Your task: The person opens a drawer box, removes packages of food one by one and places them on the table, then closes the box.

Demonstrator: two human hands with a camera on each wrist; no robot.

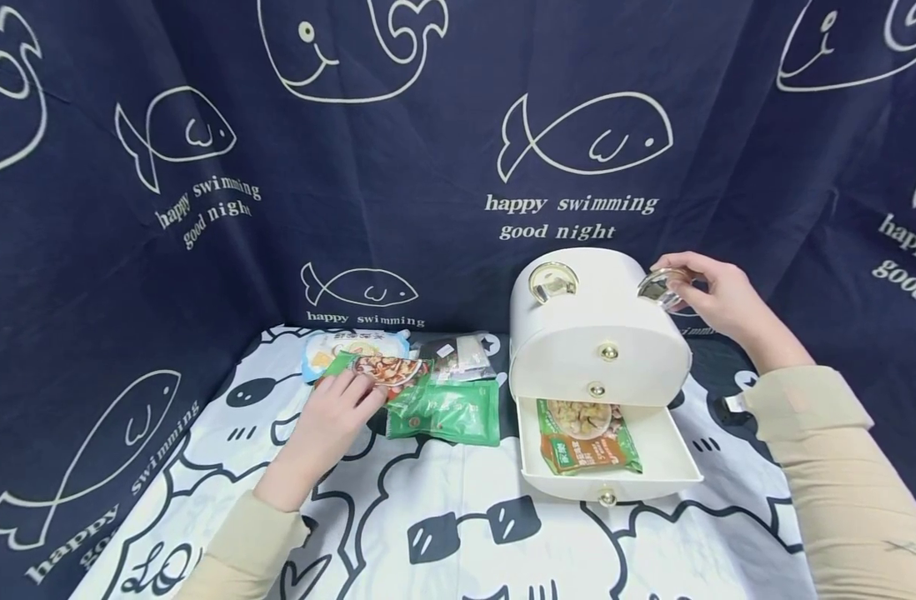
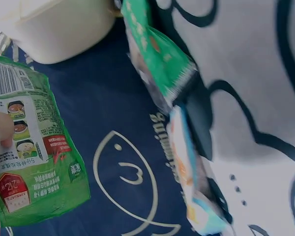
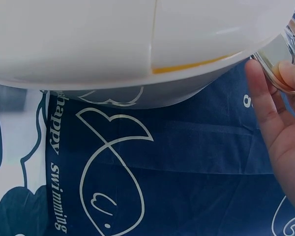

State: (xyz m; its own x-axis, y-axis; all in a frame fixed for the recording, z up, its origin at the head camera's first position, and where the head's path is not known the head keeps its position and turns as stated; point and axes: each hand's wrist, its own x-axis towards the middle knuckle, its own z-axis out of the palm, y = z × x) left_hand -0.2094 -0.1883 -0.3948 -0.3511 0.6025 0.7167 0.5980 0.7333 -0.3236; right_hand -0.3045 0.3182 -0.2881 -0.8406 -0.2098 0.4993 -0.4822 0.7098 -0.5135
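Observation:
My left hand [image 1: 330,425] grips a green food packet [image 1: 392,368] with a picture of a dish on its front. In the left wrist view, the printed back of this food packet [image 2: 42,147] faces the camera, a finger lying across its edge. Below and beside it, another green packet [image 1: 461,408] lies on the cloth. My right hand [image 1: 716,292] pinches the shiny gold round ear [image 1: 655,287] on the right of a white storage box [image 1: 585,312]. The box's bottom drawer [image 1: 536,475] is pulled out, and a green and orange food packet [image 1: 588,452] lies in it.
A blue and white packet [image 1: 318,350] and a clear dark packet [image 1: 458,354] lie at the back, left of the box. The box has a second gold ear [image 1: 553,283] and small gold knobs. A navy curtain [image 1: 397,183] hangs behind the patterned cloth [image 1: 473,558].

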